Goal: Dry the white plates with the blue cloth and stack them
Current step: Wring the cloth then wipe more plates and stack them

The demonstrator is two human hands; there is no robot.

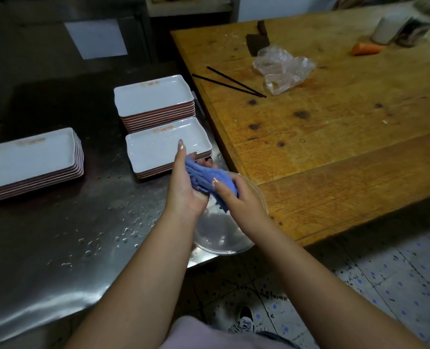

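While both hands work above the bowl, the record reads:

Cloth: crumpled blue woven cloth, held between the two hands, just above the far rim of the bowl.
Left hand: left hand, palm turned inward; grip partly closed, fingers curled behind the cloth's far end, forefinger straight and pointing up over the near stack.
Right hand: right hand; grip clamped on the cloth's near end, thumb on top.
Bowl: clear round glass bowl at the worktop's right edge, beneath the hands.
Near stack: short stack of white rectangular plates with red-brown undersides, just beyond the hands; top face looks wet.
Far stack: taller stack of like plates, directly behind the near stack.
Left stack: stack of like plates, well apart at the left.
Worktop: grey steel worktop, water droplets scattered beside the left forearm.
Wooden worktop: adjoining at right, bare timber; carries two black chopsticks, a crumpled clear plastic bag, a dark cleaver and an orange carrot piece.
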